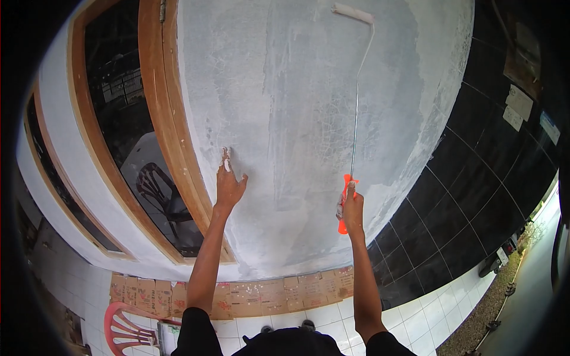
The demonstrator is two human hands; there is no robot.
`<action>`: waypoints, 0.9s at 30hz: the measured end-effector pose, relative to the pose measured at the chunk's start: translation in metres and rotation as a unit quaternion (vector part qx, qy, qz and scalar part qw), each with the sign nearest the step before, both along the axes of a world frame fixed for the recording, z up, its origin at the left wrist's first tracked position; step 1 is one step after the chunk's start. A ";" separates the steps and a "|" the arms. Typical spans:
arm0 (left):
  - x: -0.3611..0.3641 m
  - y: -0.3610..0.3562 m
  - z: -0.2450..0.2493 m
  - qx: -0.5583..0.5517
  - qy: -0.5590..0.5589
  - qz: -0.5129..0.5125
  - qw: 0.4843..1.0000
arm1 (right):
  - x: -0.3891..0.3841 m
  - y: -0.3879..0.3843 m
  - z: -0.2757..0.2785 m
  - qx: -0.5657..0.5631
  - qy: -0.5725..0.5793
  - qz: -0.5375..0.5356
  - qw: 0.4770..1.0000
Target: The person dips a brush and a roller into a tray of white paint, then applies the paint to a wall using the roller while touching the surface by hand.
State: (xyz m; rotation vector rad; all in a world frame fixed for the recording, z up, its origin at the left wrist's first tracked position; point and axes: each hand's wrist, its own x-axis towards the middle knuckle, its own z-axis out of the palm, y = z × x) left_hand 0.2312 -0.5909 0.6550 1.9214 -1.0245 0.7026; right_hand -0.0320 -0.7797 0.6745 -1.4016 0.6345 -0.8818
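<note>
My right hand (352, 209) is closed round the orange handle (343, 227) of a paint roller. Its long thin metal rod (357, 113) runs upward to the pale roller sleeve (352, 13), which lies over the upper part of the wall. That wall (285, 113) is grey-white, patchy and finely cracked. To the left, my left hand (230, 185) reaches up with fingers stretched out and thumb apart, holding nothing. White paint coats its fingertips, which are right at the wall surface near the wooden door frame. Paint smears also show on my right fingers.
A wooden frame (166, 101) with dark glass borders the wall at left. Black tiles (469, 207) cover the right side. Flattened cardboard (255, 298) lies along the wall's foot on white floor tiles. A red plastic chair (122, 329) stands at lower left, with a paint-marked container (169, 337) beside it.
</note>
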 end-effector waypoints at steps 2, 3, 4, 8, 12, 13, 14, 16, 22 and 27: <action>0.003 0.001 -0.001 -0.007 -0.009 -0.002 1.000 | -0.005 0.010 -0.053 0.016 -0.002 0.023 1.000; 0.003 0.001 -0.001 -0.007 -0.016 -0.002 1.000 | -0.007 0.016 -0.083 0.022 0.001 0.018 1.000; 0.003 0.001 -0.002 -0.006 -0.022 -0.004 1.000 | -0.011 0.023 -0.114 0.030 0.003 0.012 0.999; 0.007 0.004 -0.004 0.002 -0.019 -0.018 1.000 | -0.047 0.052 -0.224 0.054 0.032 0.017 0.998; 0.008 0.005 -0.003 0.007 -0.033 -0.027 0.999 | -0.089 0.079 -0.304 0.057 0.091 0.011 0.994; 0.008 0.006 -0.004 0.011 -0.037 -0.024 0.999 | -0.100 0.085 -0.319 0.063 0.093 0.008 0.994; 0.007 0.007 -0.004 0.018 -0.035 -0.028 0.999 | -0.111 0.091 -0.333 0.084 0.114 0.012 0.990; 0.006 0.007 -0.002 0.014 -0.028 -0.024 0.999 | -0.132 0.106 -0.351 0.107 0.133 0.015 0.985; 0.004 0.011 0.003 0.027 -0.014 -0.024 0.999 | -0.156 0.124 -0.357 0.131 0.172 -0.025 0.976; 0.005 0.010 0.002 0.024 -0.023 -0.031 0.999 | -0.113 0.079 -0.269 0.098 0.096 -0.010 0.991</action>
